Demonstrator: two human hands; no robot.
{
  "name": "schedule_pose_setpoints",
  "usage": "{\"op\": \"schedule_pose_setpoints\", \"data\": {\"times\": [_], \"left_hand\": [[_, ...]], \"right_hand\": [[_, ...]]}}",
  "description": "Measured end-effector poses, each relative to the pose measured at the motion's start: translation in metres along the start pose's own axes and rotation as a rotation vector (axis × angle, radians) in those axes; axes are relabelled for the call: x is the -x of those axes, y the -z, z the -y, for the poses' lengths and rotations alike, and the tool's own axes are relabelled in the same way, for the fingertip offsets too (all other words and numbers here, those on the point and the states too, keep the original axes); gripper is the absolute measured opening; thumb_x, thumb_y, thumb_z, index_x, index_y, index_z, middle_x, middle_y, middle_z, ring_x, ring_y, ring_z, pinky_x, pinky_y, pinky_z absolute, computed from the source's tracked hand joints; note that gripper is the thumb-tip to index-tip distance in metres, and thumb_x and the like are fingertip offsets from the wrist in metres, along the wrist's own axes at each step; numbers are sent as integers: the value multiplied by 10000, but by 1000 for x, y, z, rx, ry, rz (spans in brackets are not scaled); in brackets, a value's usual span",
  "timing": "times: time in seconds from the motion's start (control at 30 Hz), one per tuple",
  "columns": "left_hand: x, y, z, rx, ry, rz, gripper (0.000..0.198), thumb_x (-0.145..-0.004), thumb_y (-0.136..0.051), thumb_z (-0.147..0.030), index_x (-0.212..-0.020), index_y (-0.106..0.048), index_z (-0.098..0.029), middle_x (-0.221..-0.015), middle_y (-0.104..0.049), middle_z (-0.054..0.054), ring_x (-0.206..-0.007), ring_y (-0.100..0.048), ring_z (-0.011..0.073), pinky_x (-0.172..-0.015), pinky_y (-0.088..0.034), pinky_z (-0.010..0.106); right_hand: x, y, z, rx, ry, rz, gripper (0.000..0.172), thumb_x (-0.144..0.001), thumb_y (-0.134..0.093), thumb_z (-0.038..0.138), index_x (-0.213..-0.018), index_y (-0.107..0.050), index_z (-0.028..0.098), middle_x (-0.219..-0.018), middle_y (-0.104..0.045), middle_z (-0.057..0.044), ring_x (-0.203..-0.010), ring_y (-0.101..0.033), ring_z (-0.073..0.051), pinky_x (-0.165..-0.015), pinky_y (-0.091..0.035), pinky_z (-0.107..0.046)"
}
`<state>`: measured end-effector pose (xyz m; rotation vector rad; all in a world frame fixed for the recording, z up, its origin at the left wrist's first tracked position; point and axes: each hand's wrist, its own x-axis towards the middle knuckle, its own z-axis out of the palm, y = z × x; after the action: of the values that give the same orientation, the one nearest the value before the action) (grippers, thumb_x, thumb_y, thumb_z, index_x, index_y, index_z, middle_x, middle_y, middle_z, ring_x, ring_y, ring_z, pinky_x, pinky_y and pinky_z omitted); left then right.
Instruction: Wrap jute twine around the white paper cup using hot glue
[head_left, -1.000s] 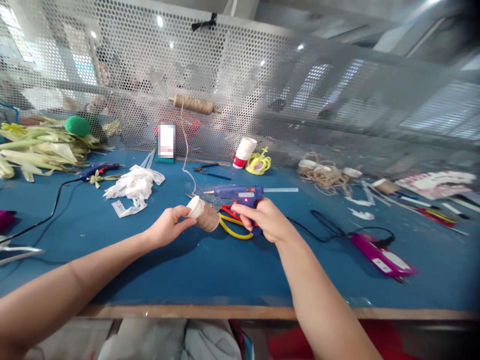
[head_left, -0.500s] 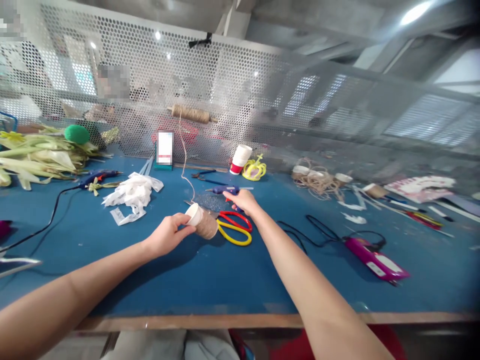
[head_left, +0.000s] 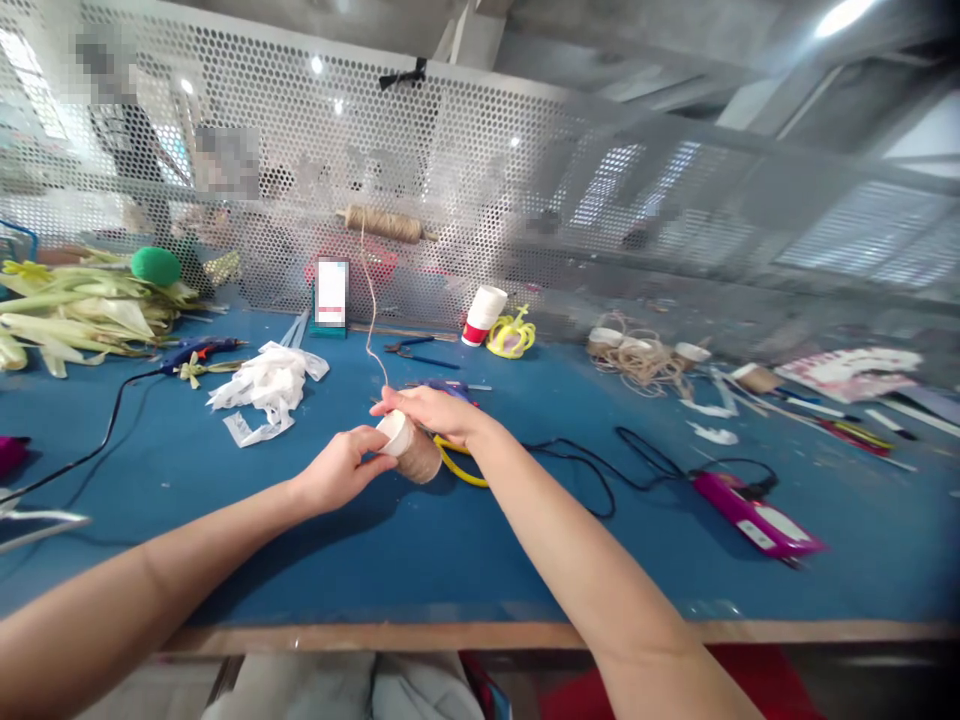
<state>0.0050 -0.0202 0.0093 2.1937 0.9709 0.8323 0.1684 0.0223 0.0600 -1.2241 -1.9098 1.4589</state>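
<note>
My left hand (head_left: 339,473) is closed around a paper cup (head_left: 407,447) wrapped in brown twine, held on its side above the blue table (head_left: 420,540). My right hand (head_left: 429,407) reaches over the cup and pinches the twine strand (head_left: 370,310) near the cup's rim. That strand runs up to a twine spool (head_left: 382,224) hung on the perforated panel. The blue glue gun (head_left: 450,387) lies on the table just behind my right hand, mostly hidden by it. Yellow-handled scissors (head_left: 459,468) lie under my right wrist.
White lace ribbon (head_left: 264,385), a second glue gun (head_left: 196,350) and green leaves (head_left: 82,305) lie at the left. A red-and-white cup (head_left: 480,315), yellow crown (head_left: 510,335) and pliers (head_left: 412,347) sit behind. A pink device (head_left: 754,512) with black cable and twine cups (head_left: 637,355) lie right.
My right hand set the glue gun down on the table, then moved left to the cup and took the twine strand. My left hand kept hold of the cup.
</note>
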Motion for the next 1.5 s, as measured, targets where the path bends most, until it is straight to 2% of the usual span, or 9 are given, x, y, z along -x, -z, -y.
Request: {"op": "schedule_pose_setpoints", "data": {"times": [0.1, 0.2, 0.4, 0.53, 0.63, 0.93, 1.2, 1.5], "left_hand": [[0, 2, 0, 38, 24, -3, 221, -792, -467, -297, -758, -593, -118, -748, -572, 28, -704, -503, 139, -679, -397, 240], [-2, 3, 0, 156, 84, 0, 242, -777, -483, -322, -770, -605, -113, -721, -589, 16, -684, -508, 142, -652, -392, 236], [-2, 0, -3, 514, 163, 34, 263, -731, -546, -320, -830, -620, -89, -793, -644, 48, -737, -556, 167, -720, -418, 262], [-1, 0, -4, 521, 161, 54, 257, -736, -557, -323, -818, -622, -89, -797, -644, 52, -744, -554, 165, -722, -417, 261], [0, 2, -5, 475, 135, 70, 245, -749, -548, -315, -812, -625, -91, -794, -642, 49, -753, -553, 166, -723, -417, 259], [2, 5, -9, 428, 90, 118, 255, -767, -530, -325, -835, -631, -101, -814, -644, 39, -786, -556, 168, -764, -426, 268], [4, 5, -11, 428, 17, 76, 243, -776, -525, -306, -885, -622, -112, -860, -627, 45, -830, -547, 170, -789, -423, 264], [5, 6, -12, 436, -62, 81, 207, -798, -508, -269, -886, -614, -115, -946, -602, 65, -905, -534, 176, -846, -408, 274]], "right_hand": [[5, -2, 0, -138, 78, -39, 250, -697, -625, 390, -737, -675, 148, -883, -656, -60, -794, -564, -130, -747, -411, -263], [15, 3, 2, -204, 140, -178, 190, -709, -608, 328, -728, -675, 150, -866, -652, -54, -791, -552, -115, -751, -403, -254], [43, 8, 6, -22, 166, -383, 227, -689, -628, 364, -720, -661, 141, -622, -579, -1, -548, -451, -82, -543, -358, -236], [49, 3, 1, 134, 258, -534, 238, -692, -620, 369, -626, -592, 142, -531, -482, 34, -502, -389, -78, -502, -319, -237], [46, 0, -4, 221, 307, -585, 230, -710, -598, 357, -618, -570, 148, -533, -465, 37, -506, -384, -83, -506, -321, -240], [43, -7, -7, 259, 313, -614, 250, -728, -560, 379, -611, -564, 157, -574, -506, 19, -539, -413, -99, -543, -349, -246], [42, -11, -13, 275, 268, -602, 241, -752, -537, 387, -647, -570, 173, -606, -557, -2, -574, -464, -119, -548, -373, -249], [43, -12, -13, 323, 243, -548, 260, -784, -494, 395, -633, -457, 187, -585, -472, 31, -552, -433, -105, -537, -353, -241]]}}
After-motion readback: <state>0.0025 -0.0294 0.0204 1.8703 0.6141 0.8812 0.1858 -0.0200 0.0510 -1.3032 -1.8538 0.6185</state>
